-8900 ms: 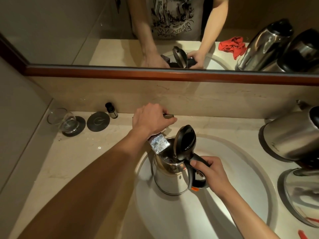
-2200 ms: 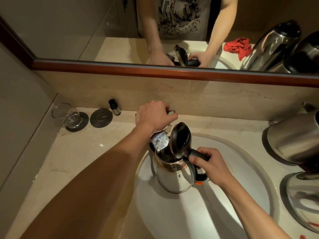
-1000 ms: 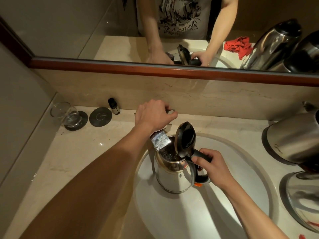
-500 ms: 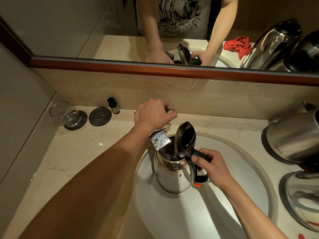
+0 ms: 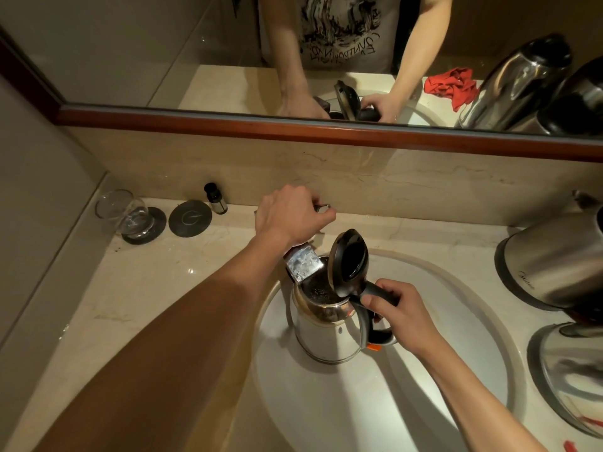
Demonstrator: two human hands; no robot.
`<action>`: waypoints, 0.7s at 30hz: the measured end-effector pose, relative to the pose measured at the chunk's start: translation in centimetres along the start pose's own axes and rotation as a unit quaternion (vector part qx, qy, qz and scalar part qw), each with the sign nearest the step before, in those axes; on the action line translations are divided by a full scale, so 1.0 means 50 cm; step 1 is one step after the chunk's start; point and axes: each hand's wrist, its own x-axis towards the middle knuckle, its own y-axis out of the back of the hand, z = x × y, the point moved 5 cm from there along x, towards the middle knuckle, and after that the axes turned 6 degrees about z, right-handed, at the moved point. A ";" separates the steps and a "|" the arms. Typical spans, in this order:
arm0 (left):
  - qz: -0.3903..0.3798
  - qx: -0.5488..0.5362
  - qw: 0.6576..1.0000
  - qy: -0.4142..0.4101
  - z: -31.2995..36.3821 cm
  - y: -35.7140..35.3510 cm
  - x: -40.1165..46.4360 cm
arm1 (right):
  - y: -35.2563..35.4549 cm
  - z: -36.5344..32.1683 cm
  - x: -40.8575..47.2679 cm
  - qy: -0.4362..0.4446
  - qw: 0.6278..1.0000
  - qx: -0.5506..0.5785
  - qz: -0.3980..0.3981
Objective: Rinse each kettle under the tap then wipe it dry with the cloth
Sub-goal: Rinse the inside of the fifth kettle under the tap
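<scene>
A steel kettle (image 5: 326,334) stands upright in the white basin (image 5: 456,321), its black lid (image 5: 348,261) flipped open. My right hand (image 5: 396,314) grips its black handle. The tap spout (image 5: 303,265) reaches over the kettle's mouth, where water churns. My left hand (image 5: 290,216) grips the tap handle at the back of the basin. The red cloth (image 5: 452,86) shows only in the mirror, lying on the counter to the right.
Two more steel kettles stand on the counter at right, kettle one (image 5: 554,262) further back and kettle two (image 5: 571,376) nearer. A glass (image 5: 122,212) on a dark coaster, a second coaster (image 5: 190,218) and a small bottle (image 5: 215,199) sit at back left.
Hardly anything moved; both hands keep their holds and the kettle stays under the spout with water churning inside.
</scene>
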 end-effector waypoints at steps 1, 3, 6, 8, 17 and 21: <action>0.001 0.000 1.000 -0.001 0.000 0.000 0.000 | 0.000 -0.001 0.000 -0.001 1.000 0.000 -0.001; 0.001 0.002 1.000 -0.001 0.001 0.001 0.000 | -0.001 -0.003 -0.001 -0.003 1.000 0.000 -0.005; 0.002 0.000 1.000 0.001 0.001 0.004 -0.001 | -0.004 -0.005 -0.004 -0.003 1.000 0.003 -0.010; 0.003 -0.002 1.000 0.002 0.002 0.005 -0.001 | -0.004 -0.006 -0.006 -0.003 1.000 0.004 -0.011; 0.002 -0.002 1.000 0.003 0.002 0.004 -0.002 | -0.004 -0.008 -0.008 0.003 1.000 0.002 -0.012; 0.003 -0.004 1.000 0.002 0.002 0.003 -0.001 | -0.004 -0.008 -0.007 0.003 1.000 0.004 -0.010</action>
